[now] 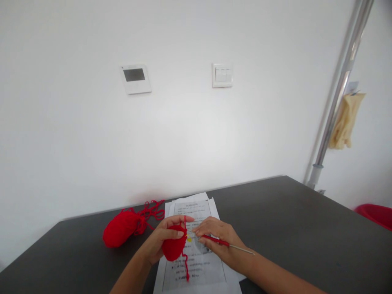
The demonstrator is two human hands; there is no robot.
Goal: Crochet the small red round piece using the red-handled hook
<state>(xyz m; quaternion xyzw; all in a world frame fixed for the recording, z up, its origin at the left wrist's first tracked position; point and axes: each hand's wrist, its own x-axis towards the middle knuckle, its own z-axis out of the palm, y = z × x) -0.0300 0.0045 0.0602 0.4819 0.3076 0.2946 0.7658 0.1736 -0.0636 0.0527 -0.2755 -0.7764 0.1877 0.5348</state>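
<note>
My left hand (163,237) pinches a small red crocheted piece (174,247), thumb on its front. A strand of red yarn runs up over the left index finger, and a short red tail hangs from the piece. My right hand (219,239) is closed around a crochet hook (220,241) with a red grip and metal ends. The hook's working end points at the piece's right edge; whether it sits inside a stitch is too small to tell. A tiny yellow spot shows at that edge. Both hands are above printed sheets (202,271).
On the dark table (260,212), a red yarn ball (121,228) lies at the left, with loose loops of yarn (151,212) beside it. A white wall rises behind, with a metal pole (339,94) at the right. A red rounded object (375,214) stands beyond the table's right edge.
</note>
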